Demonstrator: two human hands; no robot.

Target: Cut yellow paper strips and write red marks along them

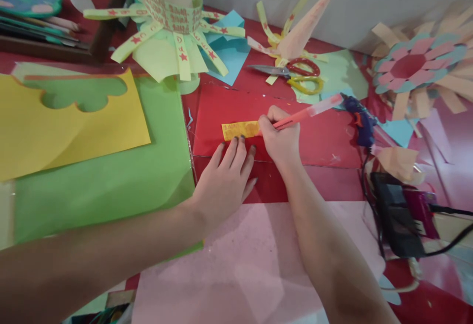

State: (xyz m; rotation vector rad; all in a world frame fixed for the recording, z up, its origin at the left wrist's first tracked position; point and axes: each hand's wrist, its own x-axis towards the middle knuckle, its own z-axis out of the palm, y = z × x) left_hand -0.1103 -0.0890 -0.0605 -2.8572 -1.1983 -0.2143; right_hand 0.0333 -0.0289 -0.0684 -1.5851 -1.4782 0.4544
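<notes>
A small yellow paper strip (240, 130) with orange marks along it lies on the red board (328, 142). My left hand (227, 169) is open and flat, its fingertips resting at the strip's lower edge. My right hand (281, 139) is closed around a pinkish-red pen (306, 113) with a clear end, slanting up to the right. The pen's tip is at the strip's right end, partly hidden by my fingers.
Behind are red-and-yellow-handled scissors (295, 74), a green paper crown shape (177, 23) and a paper cone (308, 23). A glue gun (358, 119) and black power strip (397, 215) with cables lie right. Yellow paper (74, 137) covers green sheets (111, 191) at left.
</notes>
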